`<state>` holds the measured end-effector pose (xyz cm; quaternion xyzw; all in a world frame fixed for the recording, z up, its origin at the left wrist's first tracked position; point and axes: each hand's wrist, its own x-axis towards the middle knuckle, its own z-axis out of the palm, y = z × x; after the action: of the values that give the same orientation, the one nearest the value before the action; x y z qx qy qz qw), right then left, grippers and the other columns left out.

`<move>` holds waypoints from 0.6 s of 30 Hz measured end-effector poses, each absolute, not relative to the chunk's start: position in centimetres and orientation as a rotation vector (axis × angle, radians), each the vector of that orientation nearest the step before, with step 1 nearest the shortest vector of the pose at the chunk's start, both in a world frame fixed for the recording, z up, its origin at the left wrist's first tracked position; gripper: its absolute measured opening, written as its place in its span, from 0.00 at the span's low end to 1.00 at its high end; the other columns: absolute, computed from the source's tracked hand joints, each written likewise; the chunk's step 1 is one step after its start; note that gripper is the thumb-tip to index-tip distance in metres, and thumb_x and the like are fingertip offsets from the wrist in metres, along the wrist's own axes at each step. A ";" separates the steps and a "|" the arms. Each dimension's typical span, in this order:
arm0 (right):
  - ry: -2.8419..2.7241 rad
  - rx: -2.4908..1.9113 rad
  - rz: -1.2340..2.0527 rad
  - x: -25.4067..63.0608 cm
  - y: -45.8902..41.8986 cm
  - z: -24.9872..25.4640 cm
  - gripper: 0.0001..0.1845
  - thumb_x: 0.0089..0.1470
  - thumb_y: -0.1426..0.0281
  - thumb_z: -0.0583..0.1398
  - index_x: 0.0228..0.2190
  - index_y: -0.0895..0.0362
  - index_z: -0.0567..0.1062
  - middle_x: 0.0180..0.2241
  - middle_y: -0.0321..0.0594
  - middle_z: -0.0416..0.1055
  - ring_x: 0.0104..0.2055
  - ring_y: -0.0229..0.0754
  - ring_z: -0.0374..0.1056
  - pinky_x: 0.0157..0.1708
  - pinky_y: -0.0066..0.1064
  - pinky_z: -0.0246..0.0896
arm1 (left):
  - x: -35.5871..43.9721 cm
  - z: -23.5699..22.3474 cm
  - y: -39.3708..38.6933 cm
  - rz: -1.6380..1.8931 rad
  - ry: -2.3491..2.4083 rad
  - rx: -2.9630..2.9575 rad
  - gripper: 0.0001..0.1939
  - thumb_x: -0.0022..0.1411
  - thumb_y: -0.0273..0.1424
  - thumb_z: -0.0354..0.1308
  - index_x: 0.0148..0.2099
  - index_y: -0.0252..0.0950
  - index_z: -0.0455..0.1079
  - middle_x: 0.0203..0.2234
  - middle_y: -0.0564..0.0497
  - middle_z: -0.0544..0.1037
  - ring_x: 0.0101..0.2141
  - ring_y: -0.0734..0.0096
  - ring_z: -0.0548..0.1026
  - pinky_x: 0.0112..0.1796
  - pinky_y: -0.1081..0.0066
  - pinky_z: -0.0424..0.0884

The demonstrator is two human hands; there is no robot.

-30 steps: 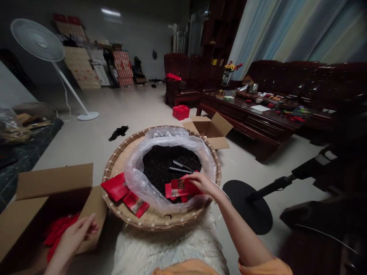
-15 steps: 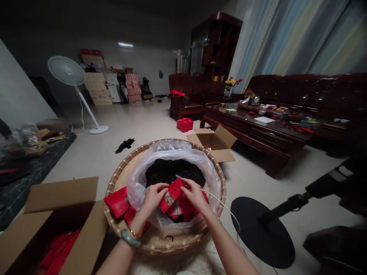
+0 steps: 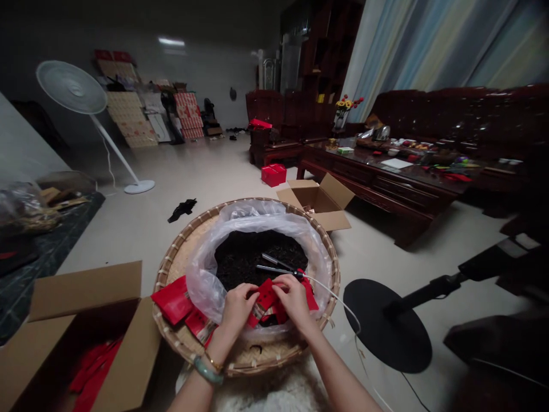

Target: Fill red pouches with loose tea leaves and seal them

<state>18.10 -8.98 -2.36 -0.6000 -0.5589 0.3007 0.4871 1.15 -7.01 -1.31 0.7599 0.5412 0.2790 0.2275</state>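
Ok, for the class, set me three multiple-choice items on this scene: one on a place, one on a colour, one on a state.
1. Where do the dark leaves lie?
A) In the box
B) In the plastic bag on the bamboo tray
C) On the bare floor

2. What colour is the packet between the left hand and right hand?
A) Red
B) Green
C) White

3. What state is the cardboard box at lower left in?
A) Taped shut
B) Upside down
C) Open, flaps spread

Answers:
1. B, because the bag's mouth rings the leaves on the tray.
2. A, because its red wrapper shows between the fingers.
3. C, because its flaps stand apart, showing red packets inside.
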 end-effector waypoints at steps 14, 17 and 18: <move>-1.793 -1.778 0.522 18.7 -10.5 -2.7 0.20 0.45 0.73 0.60 0.43 0.57 0.70 0.41 0.46 0.67 0.44 0.51 0.63 0.44 0.40 0.59 | 1.9 -0.5 -8.8 0.319 1.527 2.397 0.20 0.48 0.34 0.64 0.45 0.37 0.70 0.36 0.47 0.73 0.39 0.59 0.67 0.40 0.63 0.64; -1.803 -1.790 0.587 19.2 -11.1 -3.3 0.22 0.43 0.76 0.60 0.44 0.57 0.70 0.40 0.46 0.67 0.43 0.50 0.64 0.44 0.39 0.60 | 2.3 -0.6 -9.9 0.207 1.586 2.436 0.20 0.48 0.32 0.64 0.45 0.36 0.70 0.37 0.47 0.72 0.39 0.58 0.67 0.40 0.62 0.64; -1.785 -1.776 0.605 19.3 -11.2 -3.5 0.22 0.42 0.77 0.60 0.43 0.57 0.70 0.40 0.46 0.67 0.43 0.49 0.64 0.44 0.38 0.60 | 2.5 -0.6 -10.1 0.186 1.606 2.434 0.18 0.48 0.31 0.64 0.44 0.36 0.70 0.37 0.47 0.72 0.39 0.58 0.67 0.39 0.62 0.65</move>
<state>19.28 -11.20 -3.46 -0.6598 -0.6633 0.2247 0.2724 2.46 -10.11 -0.62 0.8279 0.5465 0.0633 0.1096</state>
